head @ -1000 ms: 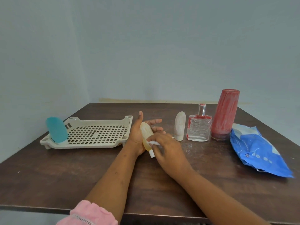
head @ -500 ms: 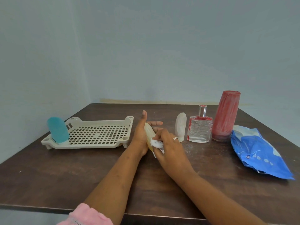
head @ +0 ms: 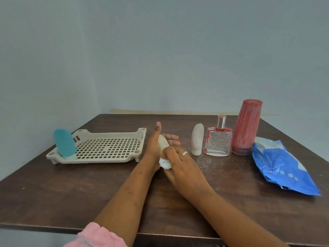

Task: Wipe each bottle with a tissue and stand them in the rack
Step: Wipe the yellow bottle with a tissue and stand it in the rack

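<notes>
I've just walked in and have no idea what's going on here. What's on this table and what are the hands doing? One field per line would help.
left hand: cradles a small pale bottle in its palm, thumb up
right hand: pinches a crumpled white tissue against that bottle's lower end
rack: cream, with a teal bottle standing at its left end
waiting on the table: white bottle, clear glass bottle, tall red bottle, all upright in a row
blue pack: lies flat at the right
</notes>
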